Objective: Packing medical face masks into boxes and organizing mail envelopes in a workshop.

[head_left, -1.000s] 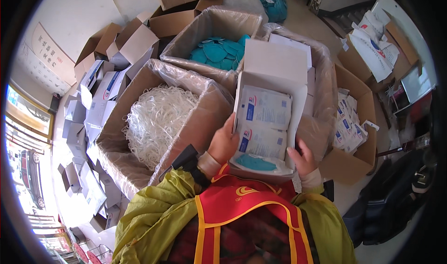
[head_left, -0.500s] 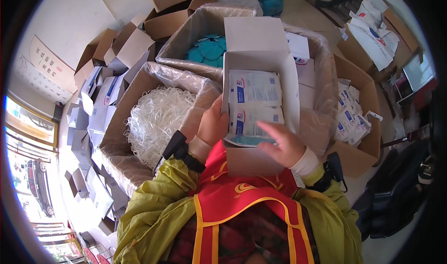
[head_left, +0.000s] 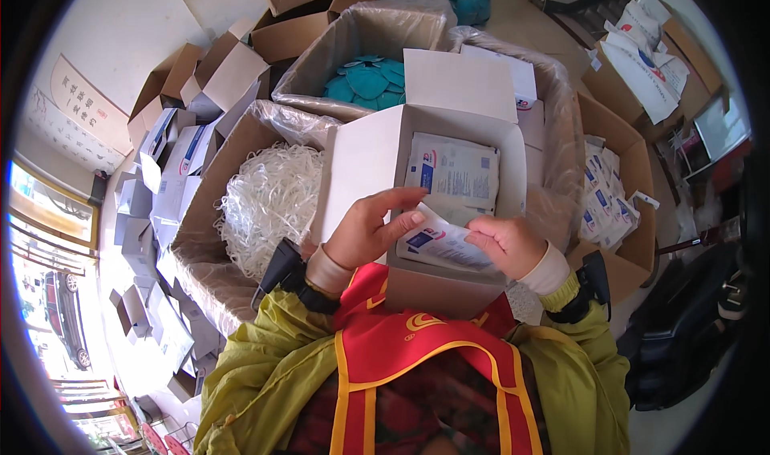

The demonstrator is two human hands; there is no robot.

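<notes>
Right hand [head_left: 511,246]: thumb and fingers clamped on the right end of a white printed packet [head_left: 439,245], at frame centre. Left hand [head_left: 365,229]: thumb and forefinger at the packet's upper-left corner; whether they clamp it cannot be told. Surroundings, in descending size: a plastic-lined carton [head_left: 200,226], left of centre, contains a heap of white strips [head_left: 269,202]; a brown carton [head_left: 634,150], right of frame, contains loose packets [head_left: 600,194]; an open white box [head_left: 441,287], centre, stands beneath both hands, flaps spread left and upward; a flat packet [head_left: 457,170] lies inside, above the held one.
</notes>
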